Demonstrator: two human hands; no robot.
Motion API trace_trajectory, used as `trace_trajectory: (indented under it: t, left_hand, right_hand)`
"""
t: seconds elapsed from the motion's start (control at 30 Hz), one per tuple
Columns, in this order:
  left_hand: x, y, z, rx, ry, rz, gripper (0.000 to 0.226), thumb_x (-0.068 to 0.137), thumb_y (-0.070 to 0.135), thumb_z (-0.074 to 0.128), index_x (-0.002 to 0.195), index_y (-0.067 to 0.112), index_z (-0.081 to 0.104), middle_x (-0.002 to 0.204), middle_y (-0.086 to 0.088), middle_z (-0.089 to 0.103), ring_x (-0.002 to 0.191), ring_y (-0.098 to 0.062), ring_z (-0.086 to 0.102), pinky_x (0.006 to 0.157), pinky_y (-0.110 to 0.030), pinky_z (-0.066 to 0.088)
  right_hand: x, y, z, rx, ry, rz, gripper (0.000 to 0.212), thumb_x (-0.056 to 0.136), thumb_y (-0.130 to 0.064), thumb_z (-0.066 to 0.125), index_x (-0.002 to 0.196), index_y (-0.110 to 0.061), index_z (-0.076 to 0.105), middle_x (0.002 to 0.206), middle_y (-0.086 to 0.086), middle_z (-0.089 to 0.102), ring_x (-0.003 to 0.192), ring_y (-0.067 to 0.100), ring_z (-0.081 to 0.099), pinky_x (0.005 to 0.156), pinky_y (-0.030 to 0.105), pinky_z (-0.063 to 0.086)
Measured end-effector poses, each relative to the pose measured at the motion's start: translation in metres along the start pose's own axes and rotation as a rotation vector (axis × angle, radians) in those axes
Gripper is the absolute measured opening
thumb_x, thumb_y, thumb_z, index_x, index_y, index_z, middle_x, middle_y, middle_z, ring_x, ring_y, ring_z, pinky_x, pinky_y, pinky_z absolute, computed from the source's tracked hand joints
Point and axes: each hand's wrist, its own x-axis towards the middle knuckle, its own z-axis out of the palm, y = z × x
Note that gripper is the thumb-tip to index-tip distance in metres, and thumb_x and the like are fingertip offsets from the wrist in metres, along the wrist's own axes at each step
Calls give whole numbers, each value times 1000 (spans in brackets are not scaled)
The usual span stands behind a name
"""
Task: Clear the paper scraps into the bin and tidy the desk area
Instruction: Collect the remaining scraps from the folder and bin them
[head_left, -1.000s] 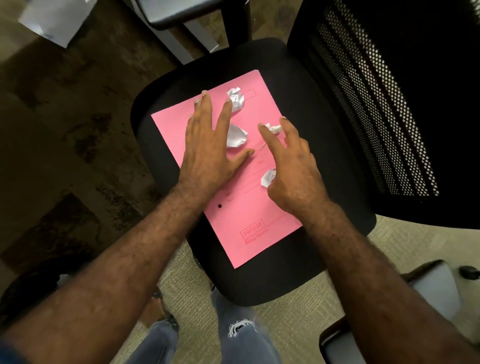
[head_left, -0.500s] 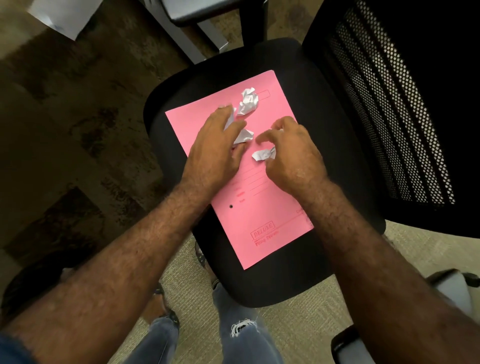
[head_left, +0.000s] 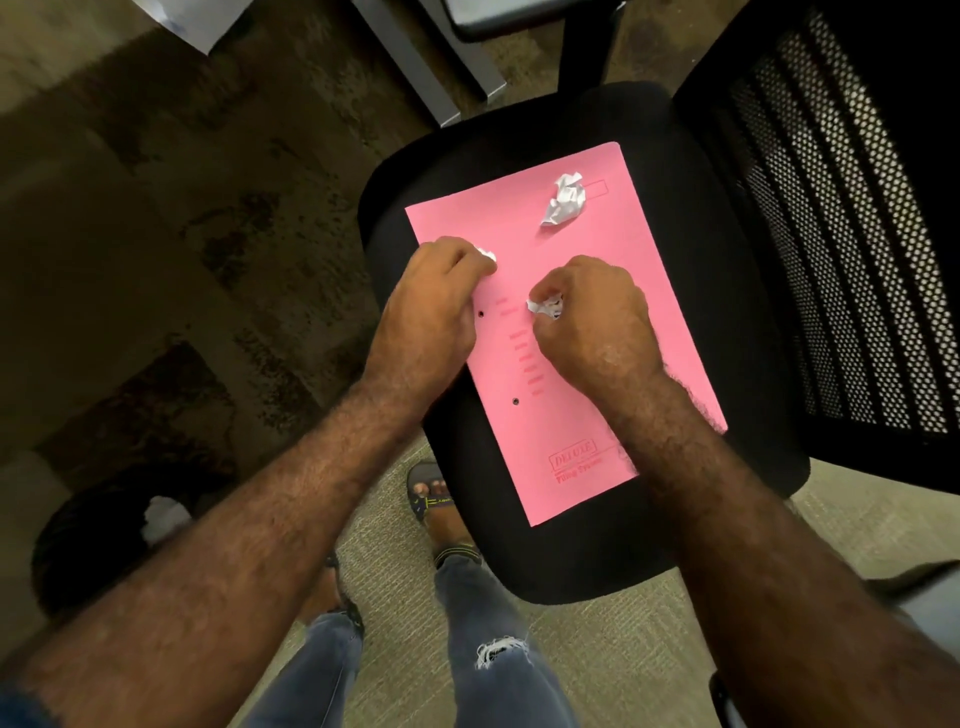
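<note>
One crumpled paper scrap (head_left: 563, 200) lies loose on the pink file folder (head_left: 639, 291), near the folder's far end, beyond both hands and slightly to the right — the right hand (head_left: 592, 322) looks the nearer of the two. It is a small ball with no real long axis, so it can be pinched from any side. Two more scraps are already gathered: a white scrap (head_left: 487, 254) peeks from the curled fingers of the left hand (head_left: 434, 306), which is closed around it, and another scrap (head_left: 544, 306) is pinched in the closed fingers of the right hand. That makes three scraps in sight on the folder; whether either fist hides more I cannot tell.

The folder — one of them — lies on the black seat of an office chair (head_left: 670, 545), its long axis running away from the person and angled a little to the left. The chair's mesh backrest (head_left: 831, 234) stands to the right. A dark round bin (head_left: 88, 540) with something white inside sits on the floor to the person's left, well apart from the chair, so the left hand is the nearer one for dropping.
</note>
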Motion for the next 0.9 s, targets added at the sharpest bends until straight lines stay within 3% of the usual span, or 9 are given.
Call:
trace_trajectory:
  t: [0.27,0.47,0.6,0.73,0.9]
  left_hand:
    - [-35,-40,-30,-18,126,-63,30,96,-9,56,120,1,72,119,-15,68,112,-30,63,97,-35,53]
    - [-74,-80,-60,-23,211,-133,38,89,-14,56,120,2,72,117,-12,67,109,-27,62,94,-27,50]
    - [-110,-105,-83,-29,243,-221,39,88,-15,56,119,1,72,117,-14,67,110,-29,63,95,-31,52]
    - [-150,-130,-104,-45,262,-321,39,88,-15,56,120,0,73,119,-14,68,115,-28,63,99,-24,49]
    - [-206,-164,-124,-37,322,-432,37,90,-15,59,122,0,73,120,-15,69,114,-31,65,98,-33,54]
  right_hand:
    - [-19,-60,13,5,7,-143,19,89,-20,76,108,-20,79,108,-1,72,99,18,69,81,24,46]
    - [-43,-122,26,25,-56,-289,21,90,-16,70,108,-20,79,110,-1,70,101,21,68,87,37,55]
    - [-65,-164,49,9,-98,-351,20,90,-16,70,107,-22,79,109,-5,68,99,19,68,81,31,51]
    - [-90,-207,75,0,-152,-436,18,91,-16,70,105,-21,79,106,-6,68,95,17,68,76,27,49]
    - [-125,-257,112,-32,-204,-528,15,93,-18,70,105,-21,79,103,-6,66,93,16,67,70,22,40]
